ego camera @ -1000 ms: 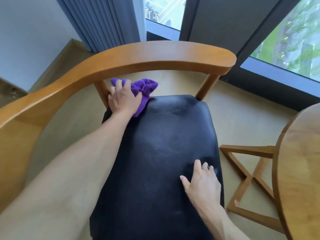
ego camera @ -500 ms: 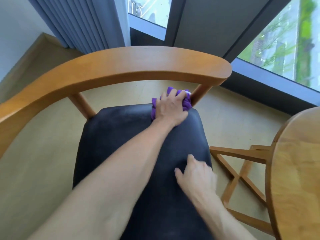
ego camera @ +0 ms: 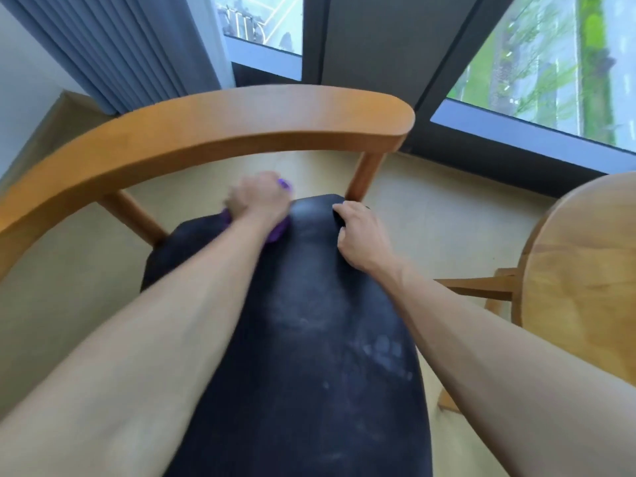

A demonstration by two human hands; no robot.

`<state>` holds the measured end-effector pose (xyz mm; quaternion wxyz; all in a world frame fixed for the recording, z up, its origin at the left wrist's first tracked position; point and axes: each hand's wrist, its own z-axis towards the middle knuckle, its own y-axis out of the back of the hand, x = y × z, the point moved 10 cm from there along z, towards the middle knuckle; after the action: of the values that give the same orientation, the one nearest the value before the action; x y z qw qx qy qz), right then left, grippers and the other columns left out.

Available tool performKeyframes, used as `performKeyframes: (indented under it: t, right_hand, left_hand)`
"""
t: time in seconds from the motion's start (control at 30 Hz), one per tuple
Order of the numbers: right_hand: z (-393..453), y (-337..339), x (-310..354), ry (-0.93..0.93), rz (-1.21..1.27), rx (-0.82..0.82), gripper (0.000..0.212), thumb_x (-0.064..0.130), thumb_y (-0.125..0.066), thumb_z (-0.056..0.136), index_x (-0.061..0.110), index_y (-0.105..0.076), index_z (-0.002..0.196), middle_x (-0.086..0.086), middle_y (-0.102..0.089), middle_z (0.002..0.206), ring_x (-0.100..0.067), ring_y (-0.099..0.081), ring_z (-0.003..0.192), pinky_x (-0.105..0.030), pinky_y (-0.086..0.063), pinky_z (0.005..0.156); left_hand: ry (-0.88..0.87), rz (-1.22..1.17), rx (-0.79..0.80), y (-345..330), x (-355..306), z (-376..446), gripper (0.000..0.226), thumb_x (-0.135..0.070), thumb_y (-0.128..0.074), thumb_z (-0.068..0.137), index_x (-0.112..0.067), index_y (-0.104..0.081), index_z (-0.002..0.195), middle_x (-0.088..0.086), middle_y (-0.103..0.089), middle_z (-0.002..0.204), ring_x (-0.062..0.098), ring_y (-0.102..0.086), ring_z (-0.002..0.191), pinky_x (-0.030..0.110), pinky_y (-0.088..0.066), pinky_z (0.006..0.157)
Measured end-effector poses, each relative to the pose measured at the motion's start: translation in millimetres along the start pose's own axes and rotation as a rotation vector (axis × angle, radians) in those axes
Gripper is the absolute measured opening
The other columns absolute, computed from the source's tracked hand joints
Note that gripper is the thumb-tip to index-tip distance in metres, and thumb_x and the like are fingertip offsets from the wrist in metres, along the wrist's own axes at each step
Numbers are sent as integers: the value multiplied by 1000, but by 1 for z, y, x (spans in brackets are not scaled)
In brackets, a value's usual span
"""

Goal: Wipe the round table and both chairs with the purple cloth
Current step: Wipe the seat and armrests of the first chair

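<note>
A wooden armchair with a curved backrest and a black padded seat stands right below me. My left hand, blurred by motion, holds the bunched purple cloth against the far edge of the seat; only slivers of cloth show around the hand. My right hand grips the far right corner of the seat beside the backrest post, fingers curled over the edge. Pale smears mark the seat's near right part. The round wooden table sits at the right edge.
The table's wooden base stands on the beige floor, close to the chair's right side. Dark-framed floor-level windows run behind the chair, and a grey-blue curtain hangs at the back left.
My left hand has swept the cloth leftward along the seat's far edge, away from the right post. My right hand has moved from the seat's right side up to its far right corner.
</note>
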<state>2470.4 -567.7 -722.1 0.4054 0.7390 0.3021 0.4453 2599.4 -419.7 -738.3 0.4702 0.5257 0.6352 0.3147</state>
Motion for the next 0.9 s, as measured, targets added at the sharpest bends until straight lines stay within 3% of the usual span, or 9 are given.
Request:
performKeyframes:
  t: [0.13, 0.27, 0.33, 0.43, 0.5, 0.57, 0.63, 0.8, 0.9]
  right_hand:
    - [-2, 20, -43, -134, 325, -87, 30, -2, -47, 86, 5, -67, 107, -18, -70, 111, -35, -63, 106, -27, -42, 80]
    - [-10, 18, -82, -275, 642, -72, 38, 3, -42, 98, 8, -60, 131, -15, -64, 128, -30, -60, 119, -45, -45, 105]
    - [-15, 22, -86, -265, 762, -110, 36, 19, -38, 105, 14, -55, 136, -10, -60, 133, -26, -57, 124, -42, -42, 109]
    - [-23, 40, -92, -174, 636, -171, 42, 42, -39, 103, 27, -50, 141, 7, -54, 138, -9, -46, 130, -13, -29, 103]
    - [-24, 38, -88, -74, 479, -122, 51, 49, -52, 96, 30, -47, 143, 7, -52, 133, -8, -42, 129, -11, -25, 100]
    - [-21, 18, -79, -21, 308, -17, 67, 52, -64, 87, 30, -41, 146, -2, -45, 140, -18, -40, 133, -23, -29, 109]
    - [-13, 0, -81, -85, 246, 17, 70, 48, -64, 87, 28, -36, 148, -11, -38, 143, -30, -41, 133, -37, -32, 114]
    - [0, -13, -96, -154, 296, -30, 38, 44, -47, 96, 27, -48, 130, -14, -51, 120, -35, -48, 119, -48, -41, 103]
    - [-18, -19, -114, -242, 360, -70, 32, 52, -43, 95, 33, -50, 120, -7, -49, 108, -34, -53, 110, -46, -44, 95]
  left_hand:
    - [-240, -95, 70, -37, -108, -68, 44, -35, -52, 87, -22, -55, 129, 5, -53, 133, 36, -45, 120, 48, -45, 95]
    - [-322, -48, -19, -43, -99, -103, 50, -46, -55, 88, -21, -49, 131, 8, -46, 138, 39, -45, 115, 47, -44, 90]
    - [-327, -204, 21, -42, -107, -114, 51, -47, -52, 90, -20, -48, 132, 12, -50, 137, 40, -48, 118, 45, -44, 93]
    - [-410, -593, 267, -48, -122, -132, 45, -26, -47, 92, -26, -50, 138, 6, -55, 139, 31, -53, 124, 42, -47, 100]
    - [-427, -743, 321, -42, -107, -135, 41, -15, -46, 90, -26, -59, 128, 2, -64, 126, 26, -60, 116, 47, -54, 93]
    - [-453, -595, 75, -20, -76, -127, 36, -14, -49, 89, -21, -63, 122, 2, -66, 120, 24, -61, 112, 46, -51, 92]
    - [-419, -318, -118, -14, -31, -121, 40, -23, -49, 93, -19, -58, 132, 3, -58, 136, 24, -51, 127, 47, -43, 103]
    - [-520, 339, -22, -80, 35, -139, 66, -50, -24, 101, -27, -3, 160, 1, 5, 168, 21, 6, 154, 47, -1, 124]
    - [-522, 371, -66, -85, 34, -137, 68, -51, -18, 100, -26, 3, 159, 3, 9, 167, 23, 8, 154, 49, 1, 124]
